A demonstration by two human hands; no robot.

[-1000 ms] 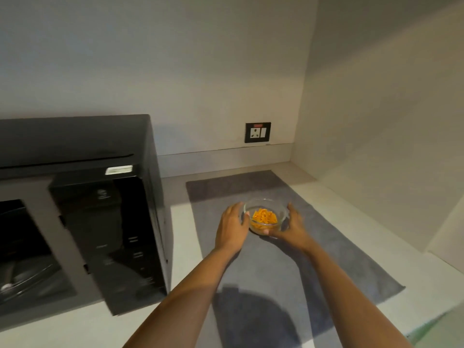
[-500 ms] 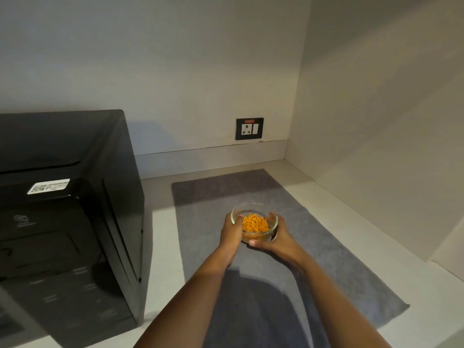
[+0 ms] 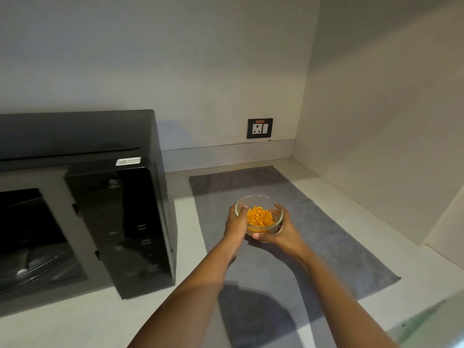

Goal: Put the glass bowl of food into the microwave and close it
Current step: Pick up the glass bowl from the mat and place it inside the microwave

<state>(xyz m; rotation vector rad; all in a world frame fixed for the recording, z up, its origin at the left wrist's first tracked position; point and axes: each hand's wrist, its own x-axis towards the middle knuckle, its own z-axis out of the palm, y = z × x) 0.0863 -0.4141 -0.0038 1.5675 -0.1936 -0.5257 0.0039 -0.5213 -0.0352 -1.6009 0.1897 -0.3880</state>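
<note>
A small glass bowl (image 3: 259,202) holds orange food pieces (image 3: 259,217). Both hands cup it above the grey mat (image 3: 326,234): my left hand (image 3: 236,223) grips its left side, my right hand (image 3: 281,233) supports its right side and underside. The black microwave (image 3: 75,136) stands to the left on the counter. Its cavity (image 3: 30,234) is open, with the glass turntable (image 3: 32,267) visible inside. The control panel (image 3: 130,222) faces me between the cavity and the bowl. The microwave's door is out of view.
A black wall socket (image 3: 259,128) sits on the back wall. A side wall (image 3: 376,146) closes the corner on the right. The pale counter (image 3: 188,222) shows as a strip between microwave and mat.
The bowl has been taken up from the mat by both hands and raised slightly toward me. The view swung right, then back left, so the open cavity shows again.
</note>
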